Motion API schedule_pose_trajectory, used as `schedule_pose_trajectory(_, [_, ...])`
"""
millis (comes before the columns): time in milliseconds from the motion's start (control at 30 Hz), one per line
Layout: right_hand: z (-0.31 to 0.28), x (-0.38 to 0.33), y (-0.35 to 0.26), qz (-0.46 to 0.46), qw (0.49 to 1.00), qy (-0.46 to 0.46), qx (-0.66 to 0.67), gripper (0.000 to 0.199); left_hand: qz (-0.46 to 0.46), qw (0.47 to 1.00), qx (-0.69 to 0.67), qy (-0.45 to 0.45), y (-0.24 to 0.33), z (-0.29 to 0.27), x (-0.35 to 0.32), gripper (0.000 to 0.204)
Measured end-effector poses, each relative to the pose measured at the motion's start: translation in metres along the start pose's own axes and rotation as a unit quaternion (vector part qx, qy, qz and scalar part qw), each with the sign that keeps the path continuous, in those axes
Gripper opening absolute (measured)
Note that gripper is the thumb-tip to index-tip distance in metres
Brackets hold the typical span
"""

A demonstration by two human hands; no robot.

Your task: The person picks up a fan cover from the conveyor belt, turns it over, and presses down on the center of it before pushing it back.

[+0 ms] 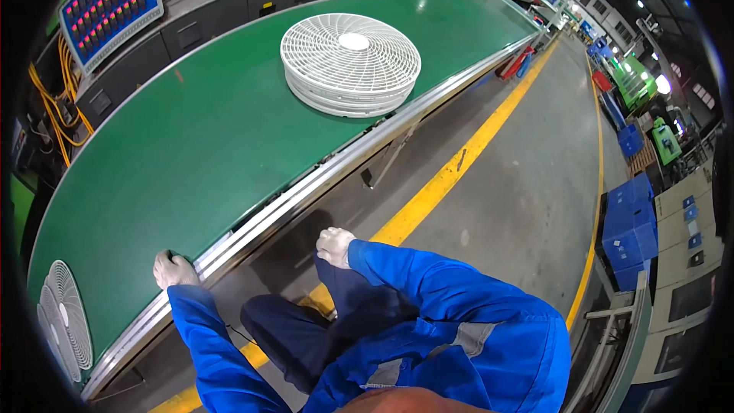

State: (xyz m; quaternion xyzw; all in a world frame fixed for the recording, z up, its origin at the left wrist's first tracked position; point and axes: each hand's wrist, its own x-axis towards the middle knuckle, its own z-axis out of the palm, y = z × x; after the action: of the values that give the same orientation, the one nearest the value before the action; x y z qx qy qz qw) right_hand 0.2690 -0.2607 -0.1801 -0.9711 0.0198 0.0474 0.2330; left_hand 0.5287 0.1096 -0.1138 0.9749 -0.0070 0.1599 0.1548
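Note:
My left hand (174, 269) rests on the near edge of the green conveyor belt (183, 176), by the metal side rail, its fingers curled in and nothing seen in them. On my raised knee lies my right hand (335, 246), loosely closed with the knuckles up and holding nothing visible. Well ahead of both hands, a stack of round white fan grilles (350, 61) sits flat on the belt near the rail. More white fan grilles (67, 321) are at the belt's near left end, closer to my left hand and partly cut by the picture's dark rim.
Metal rail (306, 187) borders the belt. Beyond it stand dark machine housings and a control panel (111, 8) with red lights and orange cables. A yellow line (451, 172) runs along the grey floor. Blue crates (631, 222) and machines line the right side.

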Motion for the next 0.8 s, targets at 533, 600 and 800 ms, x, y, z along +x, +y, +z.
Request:
schedule_pose_trajectory(533, [-0.005,0.004,-0.002,0.016,0.998,-0.056,0.009,0.025,-0.006,1.000,-0.012,-0.023,0.008,-0.010,0.000,0.034])
schedule_pose_trajectory(600, [-0.004,0.004,-0.003,0.012,0.999,-0.048,0.004,0.026,-0.009,1.000,-0.016,-0.023,0.008,-0.012,-0.002,0.035])
schedule_pose_trajectory(800, [0.000,0.001,0.001,0.002,1.000,-0.021,-0.008,0.026,-0.009,0.999,-0.018,-0.030,0.014,-0.015,-0.001,0.035])
